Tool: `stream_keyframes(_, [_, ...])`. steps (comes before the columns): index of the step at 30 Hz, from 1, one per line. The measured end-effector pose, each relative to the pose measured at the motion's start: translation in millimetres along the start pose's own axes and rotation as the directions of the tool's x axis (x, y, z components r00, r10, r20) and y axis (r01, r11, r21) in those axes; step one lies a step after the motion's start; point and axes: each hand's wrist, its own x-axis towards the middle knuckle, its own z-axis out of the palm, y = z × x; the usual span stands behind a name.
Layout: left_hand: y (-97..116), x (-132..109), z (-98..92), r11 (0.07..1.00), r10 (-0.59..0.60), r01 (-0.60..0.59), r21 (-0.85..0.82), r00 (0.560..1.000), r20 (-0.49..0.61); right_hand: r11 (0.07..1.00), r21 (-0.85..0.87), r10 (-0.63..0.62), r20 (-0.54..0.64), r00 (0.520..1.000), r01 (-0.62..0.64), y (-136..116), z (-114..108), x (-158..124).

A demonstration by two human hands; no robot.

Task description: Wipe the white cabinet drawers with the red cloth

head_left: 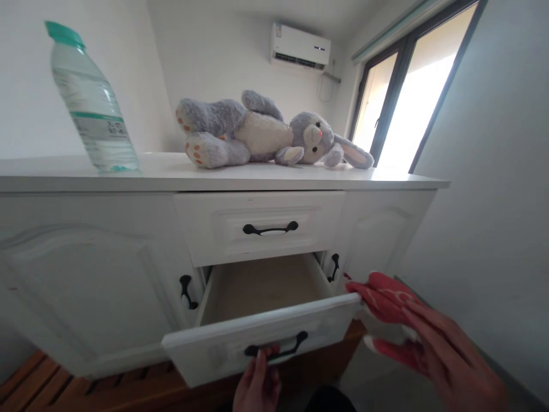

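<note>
My left hand (pixel 257 382) has its fingers curled around the black handle (pixel 291 345) of the lower drawer (pixel 201 346). This drawer is pulled out, and the part of its inside that shows is a bare pale bottom. At the right, my right hand (pixel 446 349) is closed on a red cloth (pixel 381 294) with a faint lighter pattern. The cloth lies against the top right corner of the drawer front. A fold of it hangs between thumb and fingers.
The white cabinet (pixel 86 286) has a closed upper drawer (pixel 223 229) and doors on both sides. On its top are a water bottle (pixel 92 109) and a grey plush rabbit (pixel 261 131) lying down. A wooden slatted surface (pixel 47 383) shows below; a wall (pixel 493 229) stands at right.
</note>
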Motion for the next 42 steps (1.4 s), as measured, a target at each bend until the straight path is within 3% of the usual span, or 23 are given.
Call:
stream_keyframes(2, [11, 20, 18.9, 0.997, 0.051, -0.050, -0.054, 0.999, 0.020, 1.000, 0.029, 0.006, -0.081, 0.997, -0.004, -18, 8, 8])
stream_keyframes(6, [33, 56, 48.9, 0.986, 0.166, -0.163, -0.037, 0.977, 0.132, 0.955, 0.203, -0.182, -0.172, 0.968, 0.216, -77, 48, 50])
stream_keyframes(9, [53, 62, 49.8, 0.965, 0.234, -0.257, 0.059, 0.937, 0.261, 0.848, 0.391, -0.302, -0.201, 0.932, 0.359, -130, 98, 95])
stream_keyframes(11, [70, 53, 40.6, 0.895, 0.397, -0.422, 0.147, 0.902, 0.170, 0.767, 0.447, -0.390, -0.244, 0.888, 0.460, -168, 139, 124])
stream_keyframes(12, [79, 47, 34.7, 0.825, 0.519, -0.522, 0.217, 0.851, 0.074, 0.734, 0.445, -0.439, -0.266, 0.858, 0.514, -187, 161, 137])
stream_keyframes(14, [99, 38, 23.2, 0.628, 0.741, -0.652, 0.425, 0.668, -0.070, 0.673, 0.403, -0.556, -0.278, 0.783, 0.620, -221, 205, 159])
stream_keyframes(15, [109, 36, 18.5, 0.526, 0.808, -0.659, 0.537, 0.584, -0.074, 0.652, 0.385, -0.599, -0.266, 0.755, 0.653, -235, 225, 167])
stream_keyframes(16, [117, 38, 14.8, 0.430, 0.847, -0.642, 0.634, 0.530, -0.037, 0.631, 0.372, -0.643, -0.241, 0.727, 0.681, -247, 243, 175])
stream_keyframes(18, [128, 48, 10.5, 0.288, 0.866, -0.588, 0.756, 0.496, 0.056, 0.594, 0.360, -0.708, -0.192, 0.680, 0.720, -257, 270, 184])
stream_keyframes(21, [119, 72, 14.6, 0.171, 0.846, -0.537, 0.826, 0.510, 0.156, 0.566, 0.340, -0.753, -0.157, 0.639, 0.751, -234, 285, 183])
stream_keyframes(23, [96, 86, 28.5, 0.105, 0.809, -0.562, 0.821, 0.528, 0.258, 0.622, 0.349, -0.698, -0.156, 0.698, 0.700, -194, 278, 171])
stream_keyframes(26, [44, 97, 71.6, 0.027, 0.710, -0.649, 0.761, 0.548, 0.442, 0.737, 0.366, -0.548, -0.169, 0.819, 0.569, -112, 254, 142])
stream_keyframes(29, [-5, 98, 128.5, -0.038, 0.569, -0.705, 0.708, 0.568, 0.595, 0.840, 0.279, -0.440, -0.154, 0.885, 0.466, -32, 228, 111])
stream_keyframes(32, [-37, 99, 165.7, -0.011, 0.428, -0.734, 0.679, 0.611, 0.667, 0.925, 0.173, -0.312, -0.158, 0.937, 0.337, 16, 219, 84])
stream_keyframes(35, [-61, 112, 160.4, 0.044, 0.409, -0.726, 0.686, 0.640, 0.651, 0.955, 0.153, -0.226, -0.186, 0.956, 0.255, 26, 234, 53])
stream_keyframes(39, [-89, 144, 114.2, 0.129, 0.424, -0.620, 0.773, 0.740, 0.523, 0.949, 0.193, -0.224, -0.148, 0.963, 0.250, 11, 273, 6])
stream_keyframes(42, [-92, 158, 84.2, 0.243, 0.469, -0.631, 0.737, 0.741, 0.480, 0.949, 0.242, -0.177, -0.117, 0.977, 0.201, -8, 298, -15])
